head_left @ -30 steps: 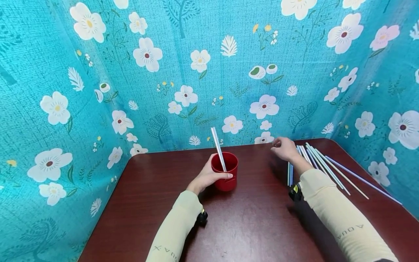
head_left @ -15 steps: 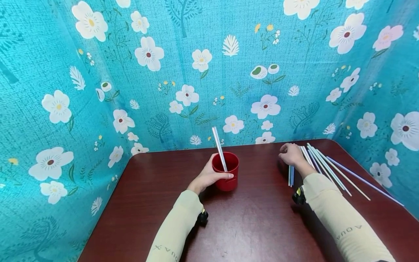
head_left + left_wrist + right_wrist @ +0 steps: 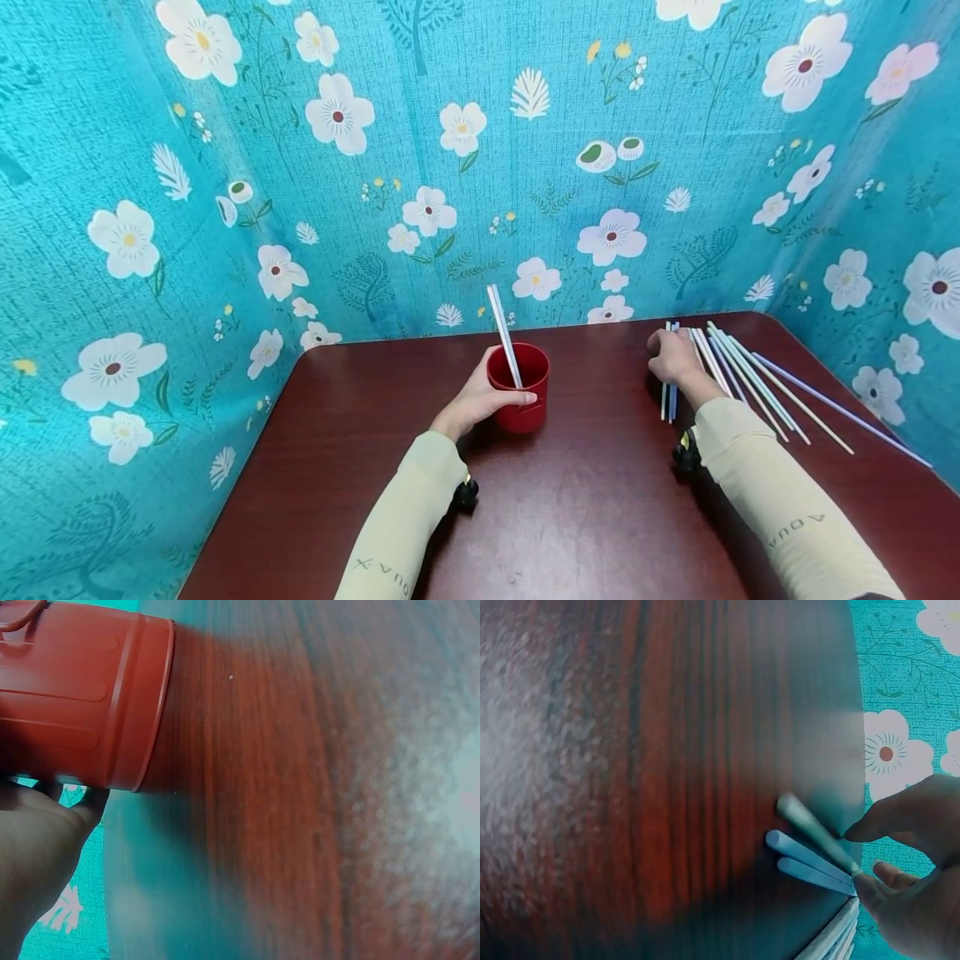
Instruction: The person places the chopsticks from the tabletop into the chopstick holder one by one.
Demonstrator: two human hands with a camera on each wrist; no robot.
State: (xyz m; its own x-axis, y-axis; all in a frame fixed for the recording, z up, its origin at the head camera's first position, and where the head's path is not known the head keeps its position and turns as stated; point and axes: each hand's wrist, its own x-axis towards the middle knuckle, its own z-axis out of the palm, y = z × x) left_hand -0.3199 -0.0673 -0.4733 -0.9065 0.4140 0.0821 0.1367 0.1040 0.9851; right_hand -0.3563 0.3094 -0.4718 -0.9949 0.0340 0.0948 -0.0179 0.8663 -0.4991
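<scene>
My left hand grips a red cup on the dark table, its thumb across the front of the cup. Two pale chopsticks lean inside the cup, their tops above the rim. In the left wrist view the cup appears sideways, its base near the tabletop. My right hand is over the left end of a row of pastel chopsticks. In the right wrist view, its thumb touches a pale green chopstick, with a gap to the forefinger. Two light-blue chopsticks lie just beside it.
More chopsticks in white, green, yellow and lilac fan out on the right side of the table. A turquoise flowered curtain hangs right behind the table's back edge and along both sides.
My right hand has moved slightly right onto the leftmost chopsticks, whose far ends now show beyond it. The left hand and the cup hold their place. The head view has tilted a little.
</scene>
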